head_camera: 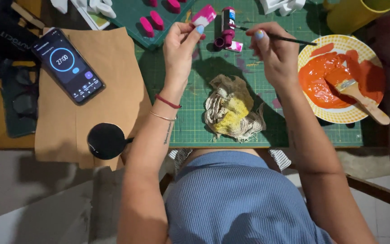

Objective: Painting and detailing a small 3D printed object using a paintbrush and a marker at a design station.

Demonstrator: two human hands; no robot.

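While left hand (181,43) pinches glossy pink-white oval piece (203,16), right hand (274,49) grips thin brush (278,37).

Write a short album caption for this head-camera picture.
Left hand holds a pink-painted piece, right hand a thin brush, above a green cutting mat.

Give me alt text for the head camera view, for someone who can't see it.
Seen from above, the left hand holds a small pink-and-white piece while the right hand holds a thin brush over a green cutting mat. Nearby lie a stained rag and a plate of orange paint.
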